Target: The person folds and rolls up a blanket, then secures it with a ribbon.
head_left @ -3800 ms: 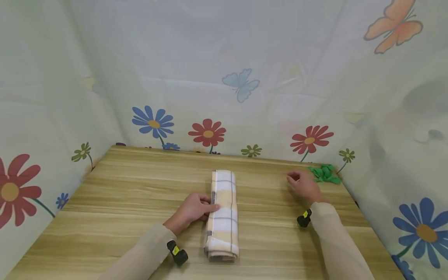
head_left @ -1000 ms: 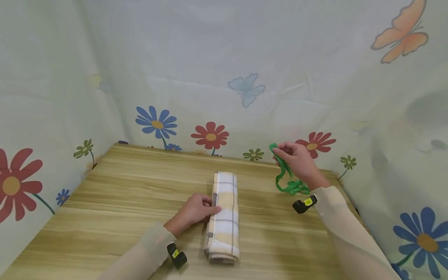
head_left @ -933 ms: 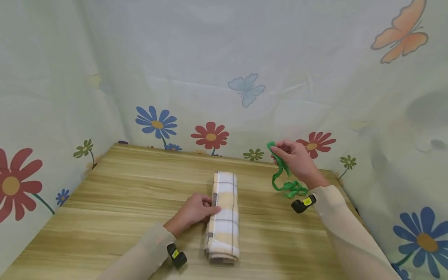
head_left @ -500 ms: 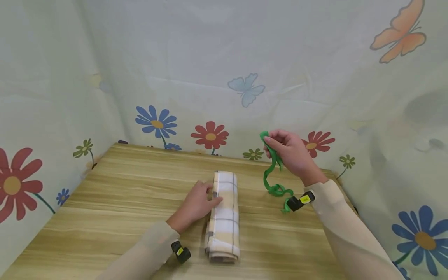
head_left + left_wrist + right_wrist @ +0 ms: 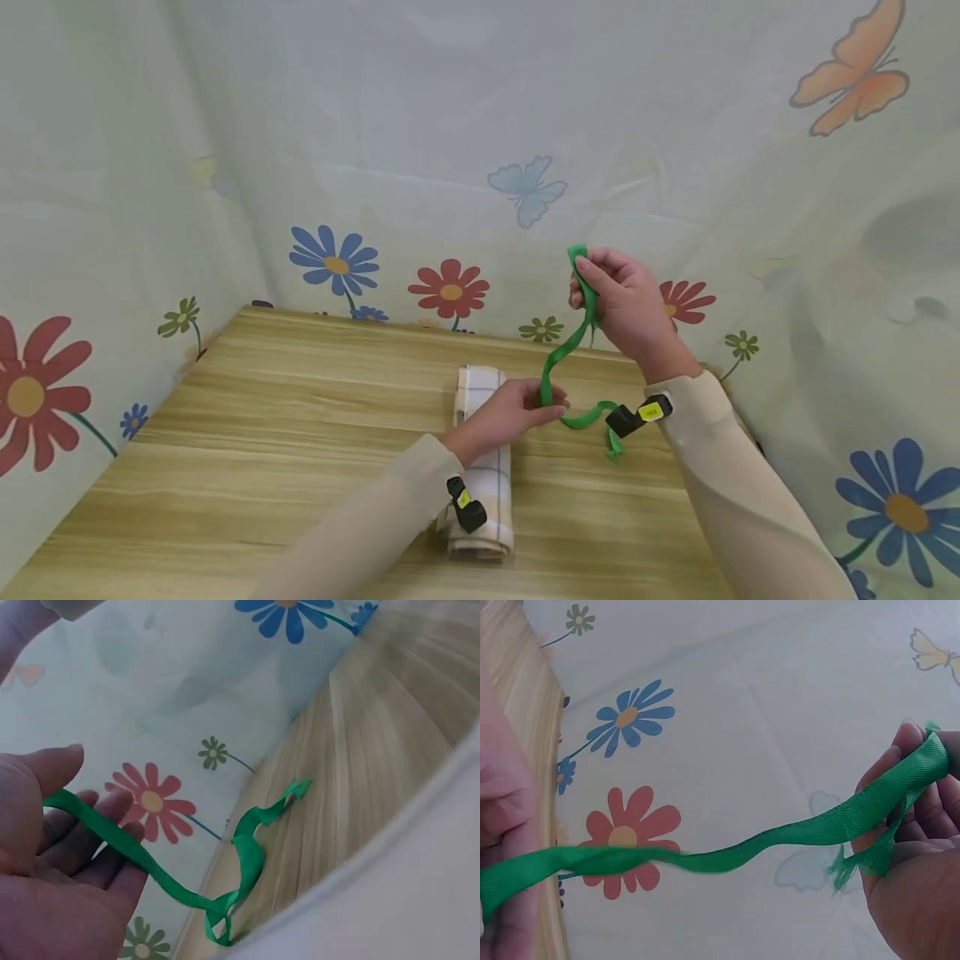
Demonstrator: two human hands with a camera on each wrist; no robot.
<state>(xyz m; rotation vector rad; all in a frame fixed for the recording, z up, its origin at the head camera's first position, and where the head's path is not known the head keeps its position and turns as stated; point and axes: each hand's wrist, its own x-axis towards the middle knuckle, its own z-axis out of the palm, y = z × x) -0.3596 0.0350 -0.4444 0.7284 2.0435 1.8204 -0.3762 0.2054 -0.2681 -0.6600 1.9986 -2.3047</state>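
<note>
A green ribbon (image 5: 567, 346) hangs from my raised right hand (image 5: 626, 304), its upper end pinched between thumb and fingers. The right wrist view shows a short frayed end of the ribbon (image 5: 712, 861) dangling by that palm. My left hand (image 5: 502, 417) is at the ribbon's lower stretch. In the left wrist view the ribbon (image 5: 169, 885) runs across the fingers of this hand (image 5: 52, 892), with the thumb apart from them. Below it the ribbon loops and trails down low over the table. Under my left forearm lies a rolled checked cloth (image 5: 492, 487), partly hidden.
The wood-grain table (image 5: 300, 400) has a raised strip along its back edge. A white curtain (image 5: 390, 150) printed with flowers and butterflies encloses it at the back and both sides. Each wrist wears a small black camera (image 5: 467, 506).
My right hand took the green ribbon from the table's back right and raised it, moving left. My left hand let go of the rolled cloth and moved right to the ribbon.
</note>
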